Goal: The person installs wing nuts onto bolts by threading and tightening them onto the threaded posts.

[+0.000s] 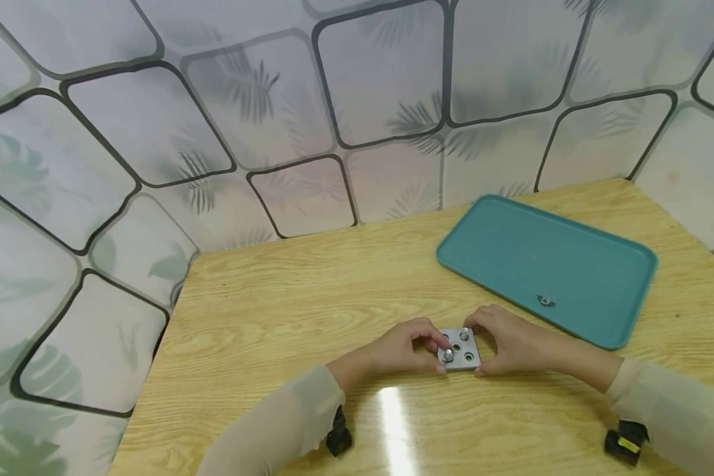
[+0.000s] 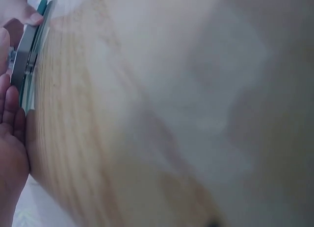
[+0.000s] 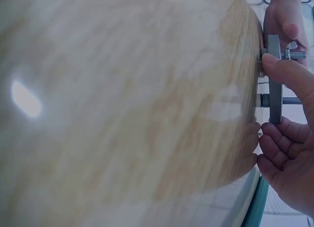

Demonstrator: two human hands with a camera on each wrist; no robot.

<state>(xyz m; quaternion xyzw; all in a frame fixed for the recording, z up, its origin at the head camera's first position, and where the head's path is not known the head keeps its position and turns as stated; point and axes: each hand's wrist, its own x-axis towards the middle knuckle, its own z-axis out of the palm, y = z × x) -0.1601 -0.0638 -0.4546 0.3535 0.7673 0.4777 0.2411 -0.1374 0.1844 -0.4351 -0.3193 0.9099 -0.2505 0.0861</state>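
A small square metal plate (image 1: 467, 363) with several holes lies between both hands above the wooden table. Two bolts stand up through it; a wing nut (image 3: 292, 44) sits on the left bolt (image 1: 448, 356), while the other bolt (image 1: 465, 334) near the far right corner shows no nut. My left hand (image 1: 401, 347) bends its index finger over to the wing nut, with the thumb low at the plate's left corner. On the opposite side, my right hand (image 1: 512, 340) grips the plate's right edge between thumb and fingers. In the left wrist view the plate (image 2: 20, 60) is seen edge-on.
A teal tray (image 1: 541, 251) rests on the wooden table (image 1: 309, 291) at the back right, with a loose wing nut (image 1: 545, 301) near its front edge. Behind the table hangs a patterned curtain (image 1: 387, 178).
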